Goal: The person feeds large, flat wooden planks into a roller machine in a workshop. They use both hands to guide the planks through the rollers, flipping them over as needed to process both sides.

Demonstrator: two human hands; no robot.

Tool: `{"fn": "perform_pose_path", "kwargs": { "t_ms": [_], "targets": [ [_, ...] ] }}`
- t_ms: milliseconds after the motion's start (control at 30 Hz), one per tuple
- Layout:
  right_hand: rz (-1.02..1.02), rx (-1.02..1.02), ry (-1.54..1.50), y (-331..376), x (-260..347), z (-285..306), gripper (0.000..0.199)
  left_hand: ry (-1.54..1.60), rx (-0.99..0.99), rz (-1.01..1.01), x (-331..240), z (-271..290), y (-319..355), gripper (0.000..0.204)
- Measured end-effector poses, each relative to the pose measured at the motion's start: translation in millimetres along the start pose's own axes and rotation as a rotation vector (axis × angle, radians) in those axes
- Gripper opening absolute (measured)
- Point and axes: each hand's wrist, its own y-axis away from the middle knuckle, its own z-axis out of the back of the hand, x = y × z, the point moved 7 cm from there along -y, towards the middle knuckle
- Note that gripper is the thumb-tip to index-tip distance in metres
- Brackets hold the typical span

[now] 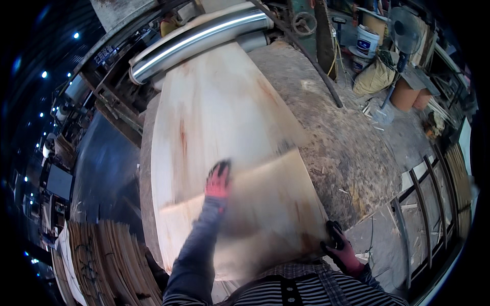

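1. The near pale wood veneer sheet with reddish-brown streaks (270,199) lies in the lower middle of the view, directly before the person. I take it as the centre of the clock.
2. At 10 o'clock, the left hand in a pink and black glove (219,181) is over this sheet, beside its far edge. Its fingers are released and stretched forward, around nothing; they are blurred, so I cannot tell how firmly they touch.
3. At 4 o'clock, the right hand in a similar pink and black glove (341,248) is at the sheet's right edge. Its thumb and fingers are apart, but I cannot tell whether they grasp this edge.
4. Toward 12 o'clock, the far edge meets a second pale, brown-streaked veneer sheet (224,107), which extends up to a long shiny metal roller (199,46) near 11 o'clock.
5. Between 1 and 2 o'clock, the rough brown bench (326,137) is visible beside the sheets.
6. Farther out, a white plastic bucket (366,41) is at 1 o'clock, and a brown cardboard box (406,94) at 2 o'clock.
7. At 8 o'clock is a stack of thin tan wooden sheets (107,260).
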Motion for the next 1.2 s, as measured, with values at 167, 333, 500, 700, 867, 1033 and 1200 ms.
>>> {"fn": "perform_pose_path", "kwargs": {
  "t_ms": [167, 333, 500, 700, 867, 1033, 1200],
  "targets": [
    [-0.15, 0.041, -0.21, 3.3, 10.1, -14.4, 0.061, -0.108, 0.159, 0.095, 6.0, 8.5, -65.3, 0.067],
    [-0.089, -0.016, -0.026, 19.8, -0.7, -20.1, 0.062, 0.214, 0.059, 0.341, 63.9, 88.4, 91.0, 0.066],
    [0.304, -0.33, 0.732, 45.9, 44.0, -58.9, 0.05, -0.616, 0.194, 0.958, 176.7, 171.5, 332.9, 0.074],
    [0.451, -0.157, 0.593, 68.9, 89.6, -230.5, 0.049, 0.357, 0.32, 1.11, 231.7, 130.9, 409.2, 0.062],
    [0.695, 0.155, 0.801, 93.5, 113.5, -344.8, 0.065, 1.236, -0.161, 0.867, 248.9, 155.7, 393.4, 0.039],
    [0.676, 0.263, 1.012, 84.0, 116.7, -399.1, 0.078, 1.358, 0.015, 0.919, 186.6, 228.3, 332.4, 0.04],
    [0.517, 0.294, 1.01, 64.5, 90.0, -398.1, 0.083, 1.293, -0.304, 0.529, 191.7, 168.6, 353.6, 0.042]
  ]
}}
